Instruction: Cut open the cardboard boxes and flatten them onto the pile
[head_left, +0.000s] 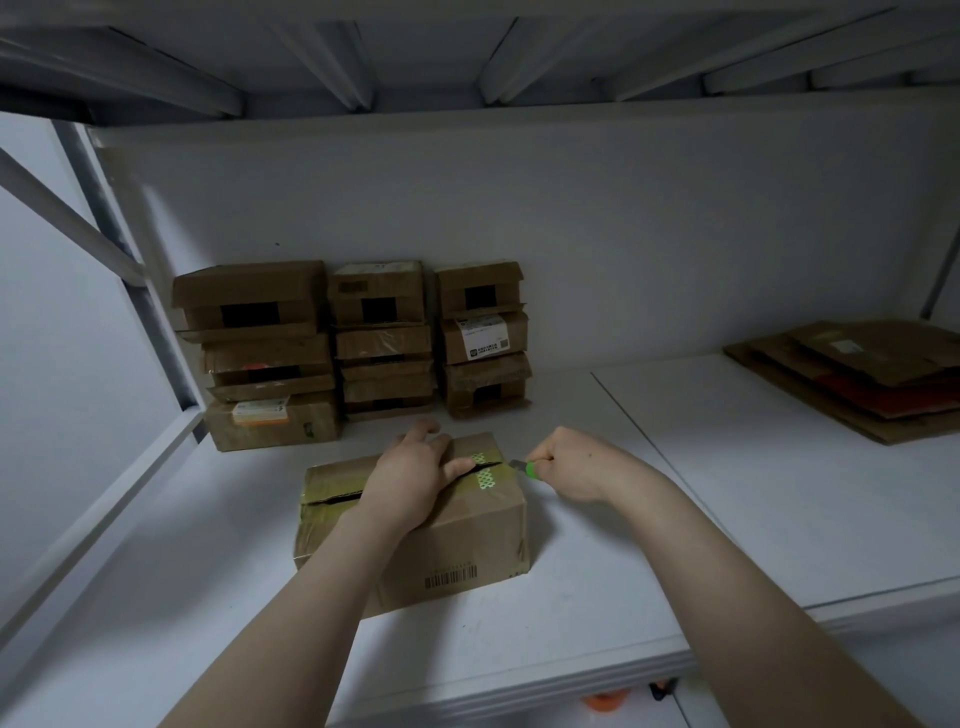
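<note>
While left hand (415, 480) presses flat on top of cardboard box (457, 545), fingers straight across taped seam (485, 477), right hand (576, 467) grips green cutter (529, 468), fingers curled round handle, blade at seam's right end. Box sits front-centre on counter (701, 509). Stacked boxes (353, 348) stand behind, at wall. Flattened pile (862, 379) lies far right.

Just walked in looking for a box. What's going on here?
A person is slitting the tape on a cardboard box on the white shelf. The left hand presses down on its top; the right hand grips a green box cutter at the tape's right end. Behind wait stacked boxes; flattened cardboard lies far right.
</note>
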